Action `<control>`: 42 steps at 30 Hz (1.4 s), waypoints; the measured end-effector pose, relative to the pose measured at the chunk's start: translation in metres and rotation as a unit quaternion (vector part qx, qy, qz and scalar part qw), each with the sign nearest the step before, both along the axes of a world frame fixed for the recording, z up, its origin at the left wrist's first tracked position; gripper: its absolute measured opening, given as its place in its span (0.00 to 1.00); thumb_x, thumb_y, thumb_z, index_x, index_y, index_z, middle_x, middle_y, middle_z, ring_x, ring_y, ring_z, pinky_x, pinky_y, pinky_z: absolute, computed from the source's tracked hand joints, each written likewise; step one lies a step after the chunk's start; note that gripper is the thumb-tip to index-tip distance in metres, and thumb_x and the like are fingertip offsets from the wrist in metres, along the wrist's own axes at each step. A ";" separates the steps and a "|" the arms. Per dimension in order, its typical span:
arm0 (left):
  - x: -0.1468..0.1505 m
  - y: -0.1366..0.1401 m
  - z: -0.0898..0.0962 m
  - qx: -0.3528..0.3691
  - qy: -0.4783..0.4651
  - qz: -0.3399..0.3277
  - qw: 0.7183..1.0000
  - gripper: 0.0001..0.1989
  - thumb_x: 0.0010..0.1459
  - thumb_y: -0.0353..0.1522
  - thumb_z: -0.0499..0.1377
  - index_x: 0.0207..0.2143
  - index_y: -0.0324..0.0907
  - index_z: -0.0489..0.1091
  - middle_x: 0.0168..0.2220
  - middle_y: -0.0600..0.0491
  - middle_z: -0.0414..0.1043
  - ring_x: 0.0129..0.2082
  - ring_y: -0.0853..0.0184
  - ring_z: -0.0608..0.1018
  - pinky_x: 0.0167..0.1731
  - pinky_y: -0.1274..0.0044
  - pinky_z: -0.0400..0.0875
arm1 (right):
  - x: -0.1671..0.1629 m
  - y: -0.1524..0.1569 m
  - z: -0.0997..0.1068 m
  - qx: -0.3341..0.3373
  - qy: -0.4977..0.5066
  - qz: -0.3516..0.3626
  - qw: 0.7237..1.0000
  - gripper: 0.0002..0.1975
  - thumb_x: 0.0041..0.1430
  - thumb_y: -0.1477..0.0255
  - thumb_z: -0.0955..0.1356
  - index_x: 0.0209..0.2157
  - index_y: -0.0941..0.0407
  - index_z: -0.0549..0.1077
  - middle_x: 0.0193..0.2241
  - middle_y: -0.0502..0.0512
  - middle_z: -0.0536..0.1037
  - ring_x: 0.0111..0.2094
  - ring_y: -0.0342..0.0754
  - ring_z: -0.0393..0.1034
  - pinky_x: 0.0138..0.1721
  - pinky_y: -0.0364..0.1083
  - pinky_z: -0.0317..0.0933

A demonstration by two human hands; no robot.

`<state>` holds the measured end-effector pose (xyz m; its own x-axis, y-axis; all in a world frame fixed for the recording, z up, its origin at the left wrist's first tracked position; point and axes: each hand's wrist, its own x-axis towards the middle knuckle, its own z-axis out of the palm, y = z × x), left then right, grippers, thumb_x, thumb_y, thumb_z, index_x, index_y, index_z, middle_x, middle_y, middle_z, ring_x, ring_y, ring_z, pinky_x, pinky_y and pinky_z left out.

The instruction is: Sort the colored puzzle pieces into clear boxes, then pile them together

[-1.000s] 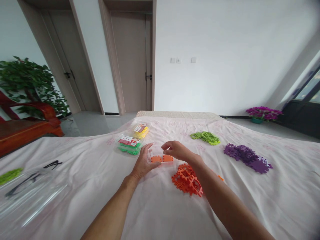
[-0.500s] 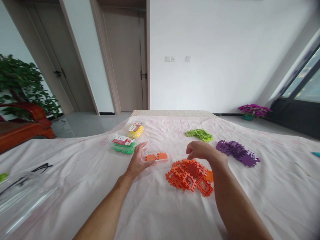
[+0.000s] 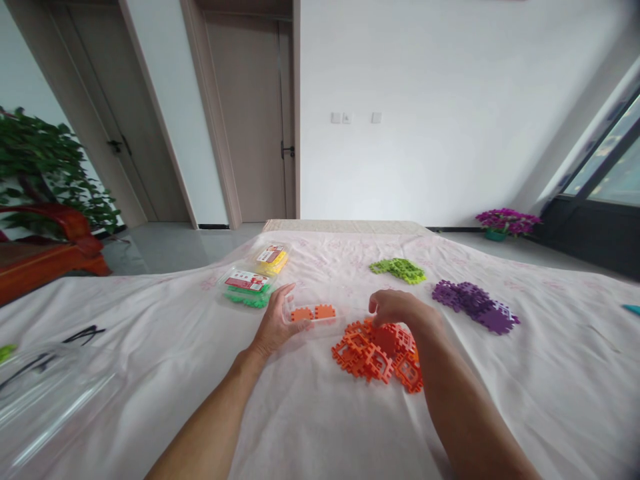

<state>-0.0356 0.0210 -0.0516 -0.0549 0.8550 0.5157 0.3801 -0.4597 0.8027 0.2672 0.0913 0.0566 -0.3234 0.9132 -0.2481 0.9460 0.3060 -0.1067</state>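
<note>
A clear plastic box [image 3: 327,321] lies on the cloth with orange interlocking plates [image 3: 325,311] inside, two of them plainly visible. My left hand [image 3: 280,317] grips its left end, thumb along the near side and fingers behind. To the right of the box is a loose heap of orange toothed building pieces [image 3: 367,353], some shaped like window frames. My right hand [image 3: 397,308] is over the far side of this heap, its fingers curled down to the pieces. What those fingertips hold, if anything, is hidden.
Lidded packs of green pieces [image 3: 246,288] and yellow pieces [image 3: 274,260] lie beyond my left hand. Piles of lime-green pieces [image 3: 400,269] and purple pieces [image 3: 473,305] are at right. A large clear plastic container [image 3: 50,407] and black-framed glasses [image 3: 85,335] are at left.
My right hand has shifted slightly left and lower, down to the orange heap. My left hand and the box have stayed in place.
</note>
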 end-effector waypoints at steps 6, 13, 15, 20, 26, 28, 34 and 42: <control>0.000 0.002 -0.001 0.028 0.012 -0.006 1.000 0.42 0.47 0.42 0.69 0.62 0.46 0.57 0.61 0.43 0.56 0.62 0.52 0.64 0.59 0.59 0.64 | 0.000 0.002 0.019 0.075 0.119 0.039 0.989 0.17 0.48 0.68 0.71 0.43 0.54 0.77 0.41 0.55 0.80 0.39 0.51 0.74 0.38 0.45 0.63; -0.001 0.003 -0.003 0.023 0.019 -0.003 1.000 0.42 0.47 0.42 0.69 0.62 0.46 0.57 0.62 0.43 0.55 0.62 0.52 0.64 0.59 0.58 0.64 | -0.041 -0.018 0.026 0.162 0.269 0.113 0.943 0.14 0.53 0.71 0.71 0.43 0.54 0.76 0.41 0.54 0.79 0.41 0.48 0.73 0.43 0.43 0.63; -0.001 0.002 -0.003 0.017 0.014 -0.005 1.000 0.42 0.47 0.42 0.69 0.62 0.46 0.57 0.62 0.43 0.55 0.62 0.51 0.64 0.59 0.57 0.64 | -0.051 -0.019 0.019 0.156 0.284 0.130 0.937 0.14 0.53 0.73 0.71 0.43 0.55 0.76 0.41 0.54 0.79 0.41 0.48 0.73 0.43 0.44 0.63; 0.001 -0.002 0.004 0.001 -0.007 -0.017 1.000 0.42 0.47 0.42 0.69 0.62 0.46 0.56 0.61 0.42 0.54 0.60 0.51 0.65 0.57 0.58 0.66 | -0.065 -0.009 -0.007 0.127 0.292 0.168 0.933 0.17 0.50 0.76 0.72 0.44 0.54 0.76 0.42 0.53 0.79 0.42 0.48 0.73 0.45 0.44 0.63; 0.002 -0.003 0.005 -0.002 -0.008 -0.015 1.000 0.42 0.47 0.41 0.70 0.62 0.47 0.56 0.62 0.43 0.54 0.60 0.51 0.66 0.56 0.58 0.68 | -0.058 -0.009 -0.002 0.119 0.268 0.158 0.943 0.15 0.52 0.74 0.72 0.44 0.54 0.77 0.43 0.54 0.79 0.44 0.49 0.73 0.47 0.46 0.63; 0.002 -0.001 0.002 0.005 -0.006 -0.012 1.000 0.42 0.47 0.41 0.70 0.61 0.47 0.57 0.62 0.43 0.54 0.60 0.51 0.66 0.57 0.58 0.67 | -0.051 -0.012 0.009 0.134 0.251 0.135 0.949 0.13 0.54 0.74 0.70 0.43 0.55 0.78 0.42 0.55 0.80 0.43 0.49 0.73 0.44 0.45 0.63; 0.001 0.004 -0.005 0.036 0.004 0.026 0.999 0.42 0.47 0.42 0.69 0.61 0.46 0.57 0.60 0.43 0.58 0.60 0.52 0.66 0.57 0.58 0.66 | -0.025 -0.012 0.024 0.079 0.110 0.068 0.988 0.09 0.50 0.70 0.72 0.36 0.53 0.80 0.34 0.53 0.81 0.34 0.49 0.74 0.32 0.43 0.60; 0.000 0.002 -0.002 0.051 0.021 0.084 0.995 0.41 0.47 0.43 0.69 0.61 0.47 0.57 0.58 0.44 0.59 0.59 0.53 0.66 0.58 0.58 0.64 | -0.021 -0.021 0.020 0.010 -0.004 0.036 0.999 0.17 0.40 0.69 0.75 0.37 0.50 0.80 0.36 0.54 0.80 0.40 0.55 0.74 0.34 0.46 0.60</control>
